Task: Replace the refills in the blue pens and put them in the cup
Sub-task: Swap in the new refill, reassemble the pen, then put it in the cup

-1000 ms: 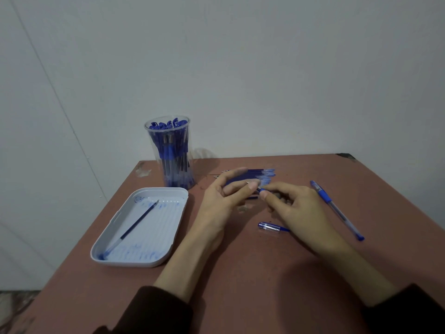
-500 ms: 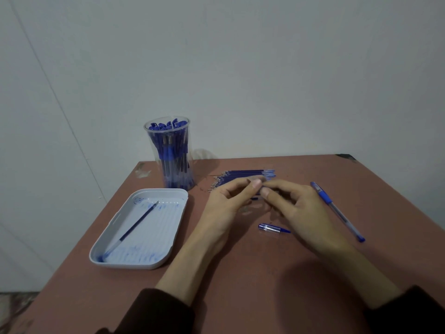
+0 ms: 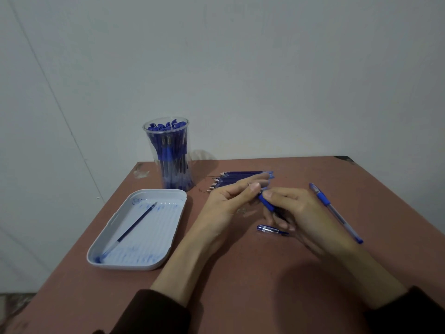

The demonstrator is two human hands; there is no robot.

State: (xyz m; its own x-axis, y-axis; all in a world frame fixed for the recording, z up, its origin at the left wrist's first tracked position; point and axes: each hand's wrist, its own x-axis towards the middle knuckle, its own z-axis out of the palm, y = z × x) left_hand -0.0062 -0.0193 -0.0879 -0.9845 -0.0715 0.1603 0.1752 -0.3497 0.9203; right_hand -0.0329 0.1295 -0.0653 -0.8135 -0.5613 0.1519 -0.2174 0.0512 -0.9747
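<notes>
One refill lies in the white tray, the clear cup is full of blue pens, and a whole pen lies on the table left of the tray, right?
Not quite. In the head view the whole pen lies on the table right of the right hand, not left of the tray. The refill in the tray and the full cup are as you said.

Reddish-brown table (image 3: pixel 240 273) against white wall (image 3: pixel 240 68)
</notes>
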